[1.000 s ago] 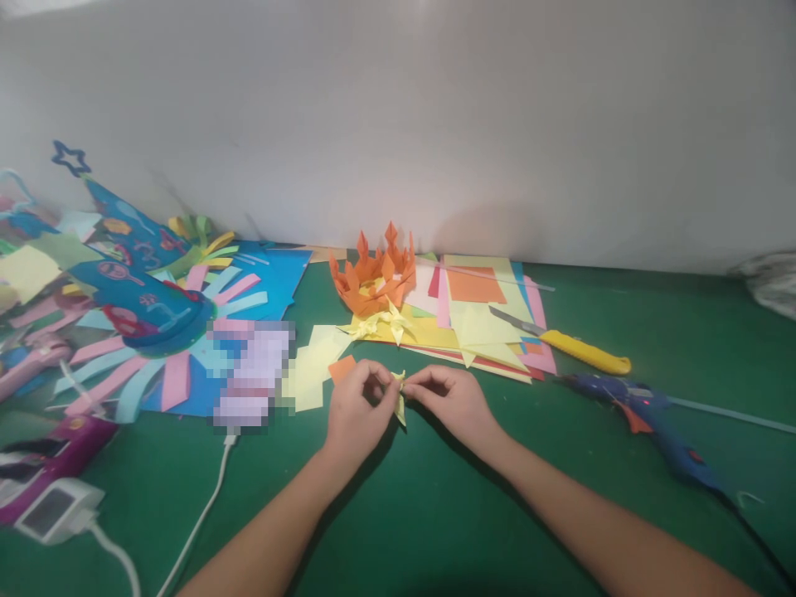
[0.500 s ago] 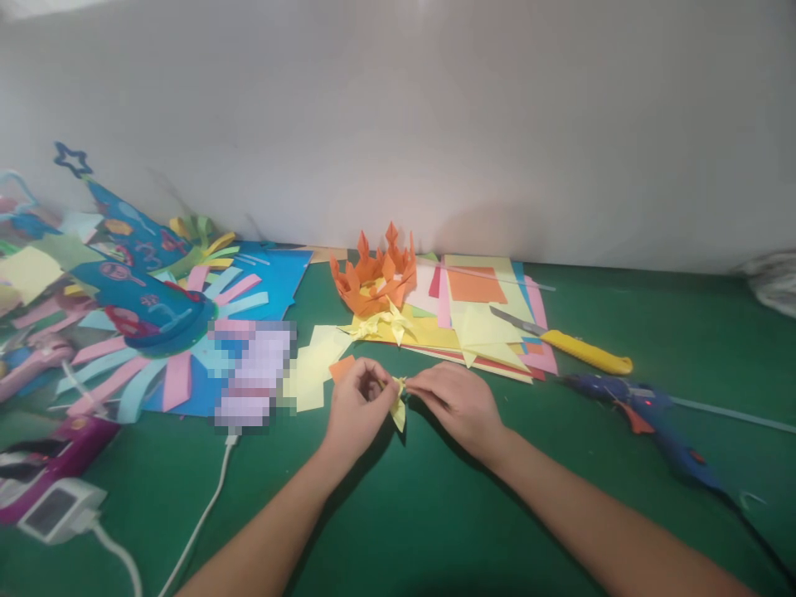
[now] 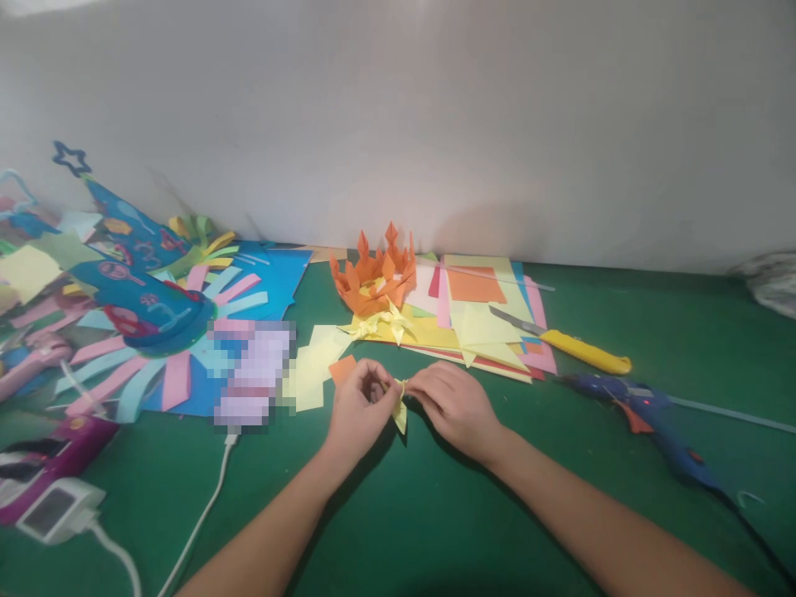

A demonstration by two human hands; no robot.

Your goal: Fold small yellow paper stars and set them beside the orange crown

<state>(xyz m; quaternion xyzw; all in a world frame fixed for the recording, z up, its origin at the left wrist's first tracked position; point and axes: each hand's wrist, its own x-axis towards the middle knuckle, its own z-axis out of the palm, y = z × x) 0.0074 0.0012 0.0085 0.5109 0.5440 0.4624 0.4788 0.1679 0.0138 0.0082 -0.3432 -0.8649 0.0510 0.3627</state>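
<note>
Between my hands is a small folded yellow paper piece (image 3: 400,417), one pointed petal of it hanging down. My left hand (image 3: 366,406) pinches it from the left, thumb and fingers closed. From the right, my right hand (image 3: 453,405) pinches at its upper edge with the fingertips; the exact spot is hidden. Just beyond the hands lie folded yellow paper flowers (image 3: 395,323) in front of an orange folded-paper crown (image 3: 376,286). A small orange paper square (image 3: 341,369) sits beside my left hand.
A yellow craft knife (image 3: 588,352) with its blade out rests on stacked coloured paper (image 3: 478,319). At right lies a blue glue gun (image 3: 659,423) with its cord. Blue paper party hats (image 3: 146,303), a pixelated phone-like thing (image 3: 254,373) and a white cable (image 3: 208,514) fill the left.
My right hand's fingers have shifted slightly at the yellow paper piece. Both hands keep their pinch, and the other things stay in place.
</note>
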